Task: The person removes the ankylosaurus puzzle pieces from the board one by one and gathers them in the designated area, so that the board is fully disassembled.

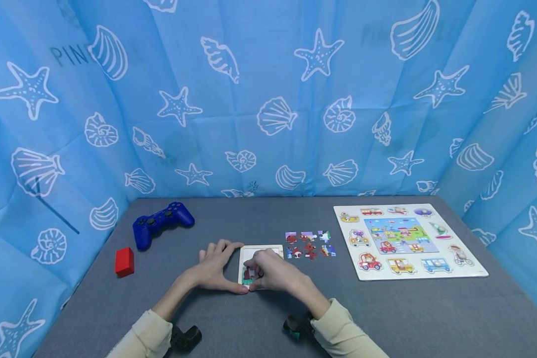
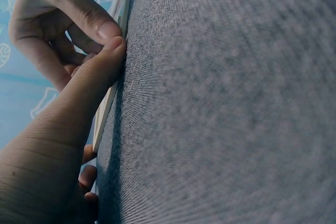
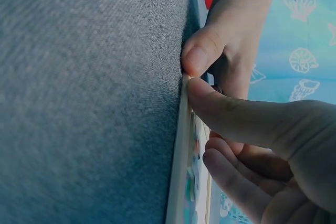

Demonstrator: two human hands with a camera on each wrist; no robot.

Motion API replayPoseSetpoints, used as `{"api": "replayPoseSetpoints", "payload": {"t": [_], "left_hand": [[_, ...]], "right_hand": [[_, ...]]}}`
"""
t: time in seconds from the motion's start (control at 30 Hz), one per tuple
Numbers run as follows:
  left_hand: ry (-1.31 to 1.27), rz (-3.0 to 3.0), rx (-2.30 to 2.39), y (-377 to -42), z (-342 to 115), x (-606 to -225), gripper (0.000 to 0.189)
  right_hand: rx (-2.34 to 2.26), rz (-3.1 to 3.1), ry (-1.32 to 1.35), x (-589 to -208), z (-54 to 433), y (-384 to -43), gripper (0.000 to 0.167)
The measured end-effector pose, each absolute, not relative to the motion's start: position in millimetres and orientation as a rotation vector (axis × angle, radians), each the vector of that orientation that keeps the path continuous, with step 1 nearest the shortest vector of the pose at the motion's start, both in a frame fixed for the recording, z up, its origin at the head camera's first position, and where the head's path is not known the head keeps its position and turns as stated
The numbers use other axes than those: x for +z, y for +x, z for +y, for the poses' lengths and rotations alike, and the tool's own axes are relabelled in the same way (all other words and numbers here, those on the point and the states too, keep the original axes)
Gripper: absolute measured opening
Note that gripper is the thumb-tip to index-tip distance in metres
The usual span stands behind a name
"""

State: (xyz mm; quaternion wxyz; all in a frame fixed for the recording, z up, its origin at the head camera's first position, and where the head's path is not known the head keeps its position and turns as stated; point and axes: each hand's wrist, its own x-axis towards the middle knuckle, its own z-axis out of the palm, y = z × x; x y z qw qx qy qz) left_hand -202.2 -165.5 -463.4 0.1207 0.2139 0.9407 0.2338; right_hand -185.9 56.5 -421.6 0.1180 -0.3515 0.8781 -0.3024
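A small white-rimmed puzzle tray lies flat on the table. In its front left part are green and dark red puzzle pieces. My left hand holds the tray at its left side, thumb along the front edge and fingers by the far left corner. Over the tray bends my right hand, with its thumb at the front rim beside the left thumb. The right fingers curl above the pieces, and I cannot tell whether they pinch one.
Several loose jigsaw pieces lie right of the tray. Farther right is a white vehicle puzzle board. A blue game controller and a red block sit at the left. Behind the table hangs a blue shell-patterned curtain.
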Motion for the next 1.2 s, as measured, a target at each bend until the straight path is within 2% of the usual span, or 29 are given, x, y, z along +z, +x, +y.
{"api": "replayPoseSetpoints", "payload": {"t": [0.17,0.37,0.5,1.2], "left_hand": [[0.626,2.745,0.672,-202,-166,-462,0.112],[0.62,2.742,0.674,-202,-166,-462,0.111],[0.62,2.741,0.682,-203,-166,-465,0.111],[0.599,2.742,0.648,-203,-164,-462,0.11]], "right_hand": [[-0.863,2.584,-1.034,-421,57,-185,0.013],[-0.782,2.594,-1.051,-420,57,-185,0.037],[-0.768,2.596,-1.041,-420,56,-186,0.04],[-0.794,2.644,-1.096,-415,81,-187,0.039]]}}
